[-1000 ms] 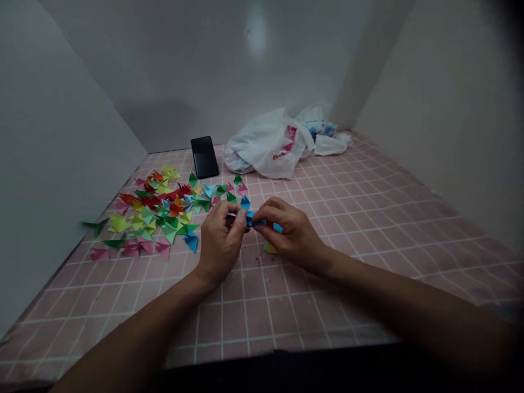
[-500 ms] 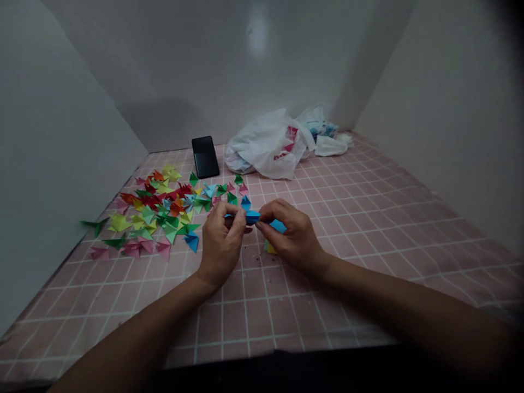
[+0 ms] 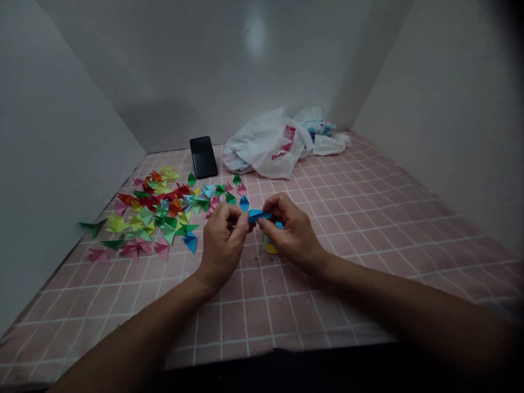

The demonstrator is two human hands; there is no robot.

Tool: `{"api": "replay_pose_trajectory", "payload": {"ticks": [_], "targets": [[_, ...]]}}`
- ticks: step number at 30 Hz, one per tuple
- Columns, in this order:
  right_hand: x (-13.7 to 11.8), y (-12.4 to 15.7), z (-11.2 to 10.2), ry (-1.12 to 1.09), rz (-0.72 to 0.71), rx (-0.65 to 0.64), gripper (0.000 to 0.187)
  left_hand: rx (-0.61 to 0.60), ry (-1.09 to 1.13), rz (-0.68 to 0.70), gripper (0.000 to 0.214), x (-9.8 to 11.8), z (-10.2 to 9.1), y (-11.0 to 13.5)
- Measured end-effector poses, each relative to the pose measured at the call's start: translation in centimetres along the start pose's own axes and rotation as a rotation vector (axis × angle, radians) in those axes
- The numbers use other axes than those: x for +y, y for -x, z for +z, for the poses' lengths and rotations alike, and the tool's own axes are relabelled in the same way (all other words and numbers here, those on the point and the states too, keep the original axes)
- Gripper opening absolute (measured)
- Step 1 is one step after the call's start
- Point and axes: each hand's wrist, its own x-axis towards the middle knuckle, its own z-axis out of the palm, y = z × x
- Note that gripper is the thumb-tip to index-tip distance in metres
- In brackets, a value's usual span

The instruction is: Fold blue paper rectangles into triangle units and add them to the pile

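Over the pink tablecloth, hands pinch a small folded blue paper.

On the table, a heap of folded papers lies left of the left hand and right hand, which meet on one paper piece. Behind the heap stands a phone; plastic bags lie to its right.
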Motion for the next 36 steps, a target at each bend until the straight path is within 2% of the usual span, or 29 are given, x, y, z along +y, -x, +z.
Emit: {"api": "replay_pose_trajectory", "payload": {"ticks": [6, 15, 21, 24, 27, 32, 36], "targets": [[-0.05, -0.06, -0.12, 0.003, 0.054, -0.021, 0.015, -0.032, 0.082, -0.07, 0.021, 0.29, 0.22, -0.03], [-0.09, -0.3, -0.43, -0.003, 0.097, -0.005, 0.016, -0.057, 0.038, -0.176, 0.02, 0.58, 0.33, 0.05], [0.43, -0.53, -0.22, -0.094, 0.115, -0.031, 0.019, -0.007, 0.242, -0.282, 0.023, 0.52, 0.52, -0.26], [0.39, -0.67, -0.14, -0.151, 0.193, -0.057, 0.014, 0.023, 0.288, -0.283, 0.023, 0.52, 0.63, -0.29], [0.31, -0.81, -0.17, -0.139, 0.247, -0.044, 0.007, -0.002, 0.278, -0.287, 0.022, 0.52, 0.77, -0.1], [0.41, -0.93, -0.35, -0.029, 0.221, -0.006, 0.003, -0.063, 0.23, -0.281, 0.02, 0.67, 0.93, 0.29], [0.37, -0.89, -0.44, -0.059, 0.234, 0.011, 0.007, -0.09, 0.216, -0.275, 0.021, 0.86, 0.88, 0.29]]}}
